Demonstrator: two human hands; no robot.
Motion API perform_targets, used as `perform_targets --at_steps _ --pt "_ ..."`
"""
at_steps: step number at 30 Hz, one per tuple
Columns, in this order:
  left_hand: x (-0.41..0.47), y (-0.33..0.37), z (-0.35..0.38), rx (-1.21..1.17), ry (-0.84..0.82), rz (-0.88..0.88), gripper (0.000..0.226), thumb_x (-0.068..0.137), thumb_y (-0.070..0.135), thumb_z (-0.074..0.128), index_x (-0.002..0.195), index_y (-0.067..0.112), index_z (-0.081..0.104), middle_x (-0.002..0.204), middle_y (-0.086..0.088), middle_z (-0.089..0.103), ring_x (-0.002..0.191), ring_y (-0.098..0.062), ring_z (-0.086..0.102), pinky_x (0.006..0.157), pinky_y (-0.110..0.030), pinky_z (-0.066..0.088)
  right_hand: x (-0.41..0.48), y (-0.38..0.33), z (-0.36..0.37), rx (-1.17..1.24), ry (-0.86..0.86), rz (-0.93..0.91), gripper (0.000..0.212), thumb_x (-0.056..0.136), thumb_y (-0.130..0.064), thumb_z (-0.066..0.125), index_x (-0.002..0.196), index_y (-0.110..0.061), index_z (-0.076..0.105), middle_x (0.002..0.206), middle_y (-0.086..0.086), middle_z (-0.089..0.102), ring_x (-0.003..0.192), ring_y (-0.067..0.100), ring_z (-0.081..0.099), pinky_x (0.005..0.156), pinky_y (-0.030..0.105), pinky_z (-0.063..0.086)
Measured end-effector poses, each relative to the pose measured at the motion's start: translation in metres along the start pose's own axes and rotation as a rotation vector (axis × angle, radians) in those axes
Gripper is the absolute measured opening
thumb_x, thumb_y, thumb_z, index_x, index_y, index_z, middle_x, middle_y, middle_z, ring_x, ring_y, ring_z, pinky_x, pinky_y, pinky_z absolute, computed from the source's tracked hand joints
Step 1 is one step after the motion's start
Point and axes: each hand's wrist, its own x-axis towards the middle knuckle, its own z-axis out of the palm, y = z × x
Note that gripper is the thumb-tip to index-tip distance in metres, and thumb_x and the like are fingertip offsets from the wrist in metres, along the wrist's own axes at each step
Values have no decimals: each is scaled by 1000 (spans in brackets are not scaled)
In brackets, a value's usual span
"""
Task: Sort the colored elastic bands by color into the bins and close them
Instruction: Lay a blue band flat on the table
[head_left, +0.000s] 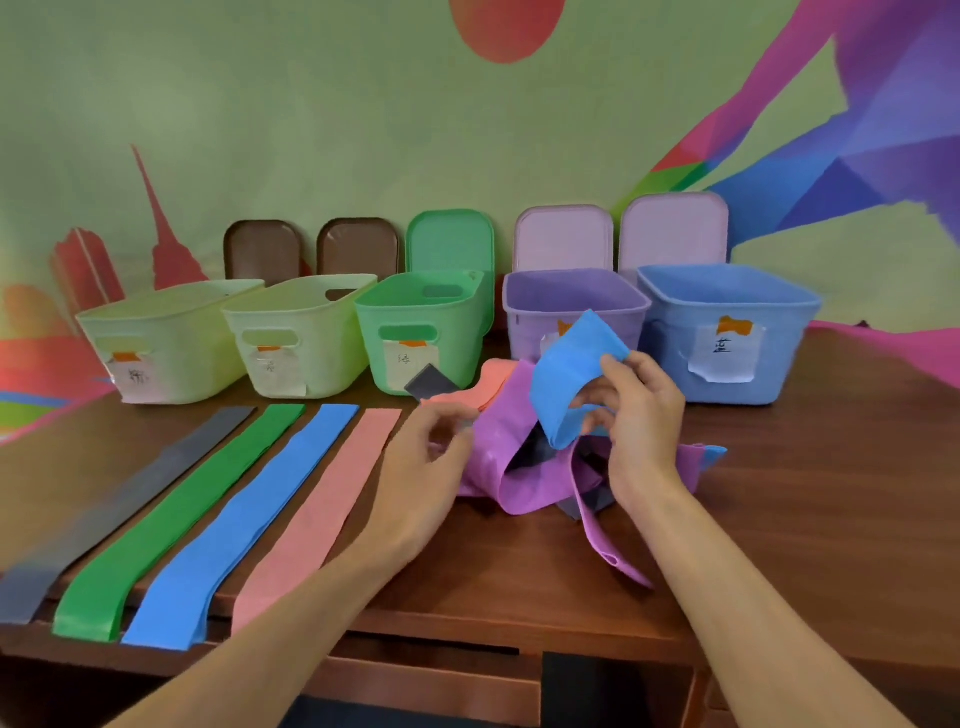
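Five open bins line the back of the table: a yellow bin, a cream bin, a green bin, a purple bin and a blue bin. Behind them the lids lean on the wall: two brown lids, a green lid and two pink lids.

Over on the left, four bands lie flat side by side: grey band, green band, blue band, pink band.

And here's the action, in the middle. The right hand is up off the table, fingers and thumb pinching a raised blue loop in front of the purple bin. Below it sits the tangle, with a purple band on top and a salmon band and dark strips poking out. The left hand hovers at the tangle's left edge, fingers curled by the purple band. Whether it grips it, I cannot tell. The hands are apart, with the tangle between them.
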Motion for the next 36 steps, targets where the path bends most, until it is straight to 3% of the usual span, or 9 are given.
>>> perform_targets --at_steps 3,6,8,11,16,25,28,32,36 --pt "24 19 13 134 -89 138 42 85 -5 50 113 25 57 104 3 56 87 2 49 71 -3 36 2 -5 -3 162 0 80 17 91 -3 50 77 -11 55 51 3 60 47 15 60 40 22 36" --pt "55 31 36 227 -420 70 61 80 -11 50 134 17 46 125 1 52 111 -9 46 81 -8 34 4 -9 -6 267 14 125 13 91 -3 48 82 -9 54 50 4 59 46 15 59 41 21 35" --pt "67 31 49 263 -621 18 56 81 -8 56 132 14 49 121 2 52 111 -10 47 86 -14 36 5 -9 -8 308 31 134 15 92 -3 47 80 -11 54 50 4 60 45 15 58 40 21 34" --pt "79 28 55 315 -713 49 31 84 8 67 115 9 61 106 2 59 99 -12 54 86 -18 42 8 -8 -11 357 64 124 17 91 -3 46 79 -12 53 54 4 61 45 15 57 38 20 34" --pt "97 38 48 246 -668 86 17 82 16 71 96 5 71 83 3 67 68 5 57 72 -13 45 12 -7 -16 446 208 48 18 93 -1 45 80 -11 52 57 4 59 43 14 57 36 19 33" --pt "107 82 54 -337 -513 -55 13 87 13 64 98 5 64 96 -7 66 86 -16 63 84 -30 52 13 -5 -18 251 323 62 11 90 -8 60 82 -13 64 57 -5 59 45 6 40 37 19 27" --pt "106 80 54 -218 -449 -24 5 87 14 66 91 12 64 88 -4 66 77 -15 62 71 -31 51 10 -5 -19 229 309 79 8 90 -8 60 87 -12 67 64 -4 65 46 5 42 38 17 31" --pt "107 58 40 521 -282 475 13 87 21 65 96 12 66 72 -6 61 64 -20 51 60 -29 36 11 -4 -19 245 340 103 8 90 -7 61 89 -12 67 70 1 67 44 6 41 38 17 31" --pt "108 41 29 741 -350 319 38 89 46 58 84 8 60 68 -5 54 61 -21 46 57 -34 34 11 -5 -23 237 362 123 11 89 -7 62 88 -16 68 67 -2 68 47 7 43 40 17 32"
